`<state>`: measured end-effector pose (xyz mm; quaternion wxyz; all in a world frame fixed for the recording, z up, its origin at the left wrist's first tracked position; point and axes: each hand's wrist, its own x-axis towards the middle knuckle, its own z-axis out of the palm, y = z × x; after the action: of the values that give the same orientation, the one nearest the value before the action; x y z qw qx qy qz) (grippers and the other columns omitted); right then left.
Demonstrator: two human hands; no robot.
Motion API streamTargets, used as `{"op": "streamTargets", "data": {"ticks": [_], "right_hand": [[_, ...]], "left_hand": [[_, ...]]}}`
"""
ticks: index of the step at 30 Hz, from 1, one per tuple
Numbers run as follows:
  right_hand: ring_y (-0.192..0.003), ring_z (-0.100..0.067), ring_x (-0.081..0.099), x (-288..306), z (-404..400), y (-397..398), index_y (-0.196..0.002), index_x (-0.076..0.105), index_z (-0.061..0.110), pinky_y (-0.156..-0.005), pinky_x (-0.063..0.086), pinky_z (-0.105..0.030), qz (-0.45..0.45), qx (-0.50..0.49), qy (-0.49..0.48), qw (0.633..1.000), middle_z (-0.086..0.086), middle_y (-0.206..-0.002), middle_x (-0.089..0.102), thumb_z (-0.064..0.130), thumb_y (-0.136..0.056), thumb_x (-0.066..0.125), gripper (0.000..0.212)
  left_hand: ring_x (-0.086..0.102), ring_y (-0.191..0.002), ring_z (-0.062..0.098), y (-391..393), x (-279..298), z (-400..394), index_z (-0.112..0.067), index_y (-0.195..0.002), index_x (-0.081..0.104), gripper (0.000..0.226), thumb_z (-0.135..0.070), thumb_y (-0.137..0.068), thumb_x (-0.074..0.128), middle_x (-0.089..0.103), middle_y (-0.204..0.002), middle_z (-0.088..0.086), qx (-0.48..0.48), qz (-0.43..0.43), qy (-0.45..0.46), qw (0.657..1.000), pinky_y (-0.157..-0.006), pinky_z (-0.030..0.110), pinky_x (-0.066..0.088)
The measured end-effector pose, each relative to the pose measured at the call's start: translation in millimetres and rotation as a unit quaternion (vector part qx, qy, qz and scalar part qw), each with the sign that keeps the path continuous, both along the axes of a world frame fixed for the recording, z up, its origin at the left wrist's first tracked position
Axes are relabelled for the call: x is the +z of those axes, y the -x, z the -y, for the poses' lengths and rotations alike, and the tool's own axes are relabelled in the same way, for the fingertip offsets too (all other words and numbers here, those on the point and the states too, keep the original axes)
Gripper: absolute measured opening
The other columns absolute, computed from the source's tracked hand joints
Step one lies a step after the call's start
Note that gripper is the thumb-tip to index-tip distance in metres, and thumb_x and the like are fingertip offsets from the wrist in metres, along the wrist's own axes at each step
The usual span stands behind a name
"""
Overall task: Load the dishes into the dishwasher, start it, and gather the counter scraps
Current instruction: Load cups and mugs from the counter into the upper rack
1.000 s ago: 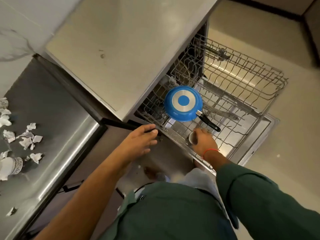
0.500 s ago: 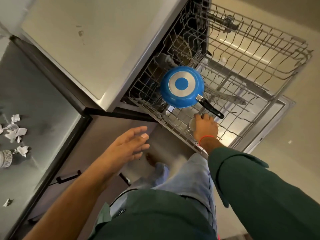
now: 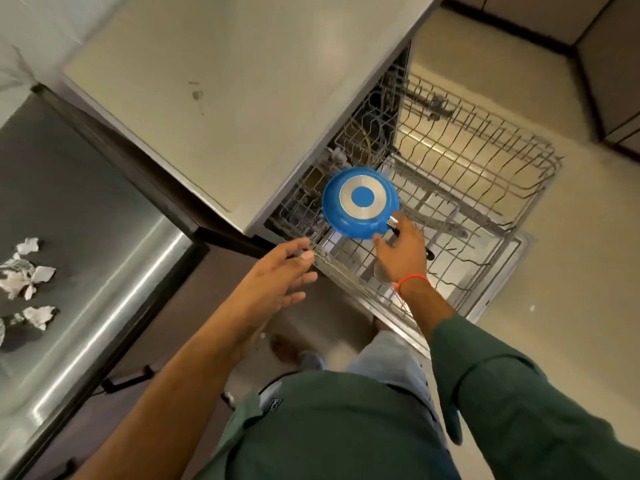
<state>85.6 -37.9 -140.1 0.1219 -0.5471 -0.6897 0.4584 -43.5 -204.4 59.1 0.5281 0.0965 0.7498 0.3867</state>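
Beige floor lies under the pulled-out lower rack (image 3: 485, 188), where the blue pan (image 3: 360, 202) sits bottom-up at about 12 o'clock from the right hand (image 3: 401, 251), and a steel cup (image 3: 381, 271) stands in the rack under that wrist. Both hands are released and hold nothing, the left hand (image 3: 277, 275) hovering at the rack's near edge, so I judge a careless push could tip the pan or knock the cup over. Half a second ago the right hand covered the cup; now it has lifted toward the pan's handle, while paper scraps (image 3: 27, 271) wait on the bench (image 3: 86, 220) at 9 o'clock.
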Motion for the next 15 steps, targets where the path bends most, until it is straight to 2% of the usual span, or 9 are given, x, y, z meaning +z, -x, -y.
{"op": "streamTargets", "data": {"ticks": [5, 7, 10, 15], "right_hand": [[-0.127, -0.019, 0.052, 89, 24, 38, -0.144, 0.048, 0.024, -0.108, 0.045, -0.046, -0.114, -0.039, -0.031, 0.992, -0.002, -0.138, 0.055, 0.034, -0.094, 0.066, 0.055], [-0.123, -0.012, 0.052, 121, 40, 59, -0.143, 0.05, 0.024, -0.107, 0.044, -0.038, -0.145, -0.013, -0.052, 0.988, -0.001, -0.135, 0.057, 0.031, -0.094, 0.066, 0.052], [-0.117, -0.003, 0.05, 162, 72, 97, -0.142, 0.051, 0.023, -0.102, 0.044, -0.03, -0.181, 0.048, -0.077, 0.979, 0.003, -0.129, 0.058, 0.025, -0.094, 0.068, 0.051], [-0.12, -0.008, 0.053, 196, 133, 171, -0.14, 0.051, 0.03, -0.101, 0.046, -0.033, -0.197, 0.142, -0.098, 0.965, 0.006, -0.128, 0.059, 0.026, -0.093, 0.069, 0.051]], "left_hand": [[0.065, -0.117, 0.011, 35, 22, 26, -0.041, -0.125, 0.056, 0.027, -0.036, -0.099, 0.058, 0.063, -0.135, -0.006, 0.052, 0.021, -0.091, 0.994, -0.108, 0.042, 0.047], [0.065, -0.119, 0.012, 54, 29, 42, -0.041, -0.125, 0.057, 0.031, -0.038, -0.095, 0.066, 0.063, -0.135, -0.004, 0.083, 0.018, -0.128, 0.988, -0.109, 0.042, 0.046], [0.064, -0.12, 0.011, 84, 39, 84, -0.036, -0.134, 0.057, 0.049, -0.043, -0.087, 0.066, 0.069, -0.128, -0.008, 0.13, 0.002, -0.177, 0.975, -0.105, 0.037, 0.047], [0.063, -0.12, 0.005, 129, 51, 160, -0.04, -0.136, 0.056, 0.039, -0.038, -0.098, 0.063, 0.067, -0.128, -0.014, 0.222, -0.044, -0.203, 0.953, -0.106, 0.036, 0.047]]}}
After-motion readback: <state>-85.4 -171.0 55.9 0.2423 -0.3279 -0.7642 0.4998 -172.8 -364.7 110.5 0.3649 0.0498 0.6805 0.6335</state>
